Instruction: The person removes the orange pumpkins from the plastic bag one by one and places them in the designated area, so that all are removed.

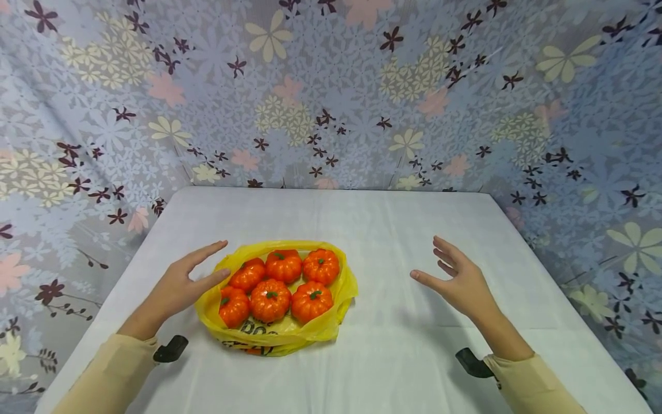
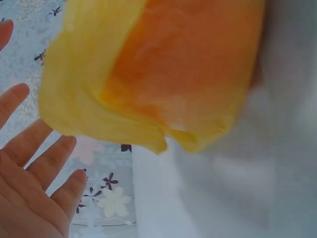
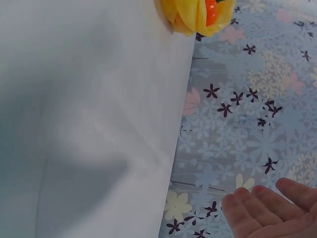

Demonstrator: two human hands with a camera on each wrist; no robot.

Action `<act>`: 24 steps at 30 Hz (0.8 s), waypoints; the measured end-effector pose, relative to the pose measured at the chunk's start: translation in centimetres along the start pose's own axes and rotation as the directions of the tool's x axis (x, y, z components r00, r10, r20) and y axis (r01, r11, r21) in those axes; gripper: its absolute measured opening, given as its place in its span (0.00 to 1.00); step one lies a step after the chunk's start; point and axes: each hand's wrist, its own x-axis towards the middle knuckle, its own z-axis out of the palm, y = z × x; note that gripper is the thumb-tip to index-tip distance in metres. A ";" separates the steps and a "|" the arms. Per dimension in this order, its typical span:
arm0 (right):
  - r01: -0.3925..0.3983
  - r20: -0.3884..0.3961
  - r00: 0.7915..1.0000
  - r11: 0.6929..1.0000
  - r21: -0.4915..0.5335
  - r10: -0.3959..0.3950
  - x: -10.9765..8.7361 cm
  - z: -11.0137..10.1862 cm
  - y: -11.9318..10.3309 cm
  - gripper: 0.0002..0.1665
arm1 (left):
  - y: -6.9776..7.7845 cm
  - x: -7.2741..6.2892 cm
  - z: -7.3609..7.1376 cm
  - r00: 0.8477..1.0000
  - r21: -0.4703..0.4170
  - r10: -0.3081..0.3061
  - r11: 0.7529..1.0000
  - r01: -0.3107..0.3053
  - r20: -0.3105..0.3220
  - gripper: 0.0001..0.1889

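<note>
A yellow bag (image 1: 347, 287) is lying on the white tabletop (image 1: 383, 356), left of the middle, and six orange pumpkins (image 1: 270, 300) are sitting inside it. The left hand (image 1: 181, 283) is hovering with spread fingers at its left side. The right hand (image 1: 465, 287) is hovering well apart, thumb and fingers standing open.

Both arms (image 1: 106, 374) reach forward, left fingers (image 1: 207, 251) and right fingers (image 1: 449, 248) loosely extended, thumbs (image 1: 212, 280) held apart.

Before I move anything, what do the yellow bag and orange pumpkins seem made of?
Yellow bag: probably thin plastic film, slightly glossy; it's creased and orange shows through. Orange pumpkins: smooth and shiny with bright highlights, perhaps plastic or coated foam; I can't tell which.
</note>
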 end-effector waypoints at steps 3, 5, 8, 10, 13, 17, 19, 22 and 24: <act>-0.005 0.017 1.000 1.000 0.010 0.004 0.0 0.5 -0.1 0.61 | -0.6 -0.2 0.2 1.000 -0.017 0.002 1.000 -0.002 0.003 0.35; -0.010 0.030 1.000 1.000 0.017 0.010 0.0 0.7 -0.1 0.61 | -1.0 -0.3 0.4 1.000 -0.031 0.012 0.999 -0.012 0.007 0.35; -0.017 0.046 0.999 1.000 0.023 0.016 0.0 1.1 -0.1 0.61 | -1.4 -0.5 0.6 1.000 -0.043 0.021 0.999 -0.020 0.019 0.34; -0.018 0.055 0.998 0.999 0.031 0.016 -0.1 1.3 -0.1 0.62 | -1.7 -0.6 0.7 0.999 -0.049 0.023 0.999 -0.022 0.024 0.34; -0.019 0.071 0.997 0.999 0.044 0.016 -0.1 1.7 0.0 0.62 | -2.0 -0.7 1.0 0.999 -0.069 0.025 0.997 -0.022 0.031 0.33; -0.007 0.081 0.997 0.998 0.070 0.002 -0.2 2.3 0.0 0.62 | -2.7 -0.9 1.4 0.999 -0.099 0.024 0.995 -0.020 0.041 0.31; 0.006 0.083 0.996 0.997 0.079 -0.013 -0.2 2.7 0.1 0.62 | -2.9 -1.0 1.6 0.999 -0.109 0.026 0.994 -0.022 0.040 0.30; 0.018 0.091 0.995 0.996 0.089 -0.027 -0.2 3.2 0.3 0.61 | -3.2 -1.2 1.9 0.999 -0.122 0.031 0.992 -0.026 0.040 0.29; 0.022 0.099 0.995 0.995 0.094 -0.031 -0.3 3.5 0.3 0.60 | -3.3 -1.3 2.0 0.999 -0.128 0.033 0.991 -0.027 0.044 0.29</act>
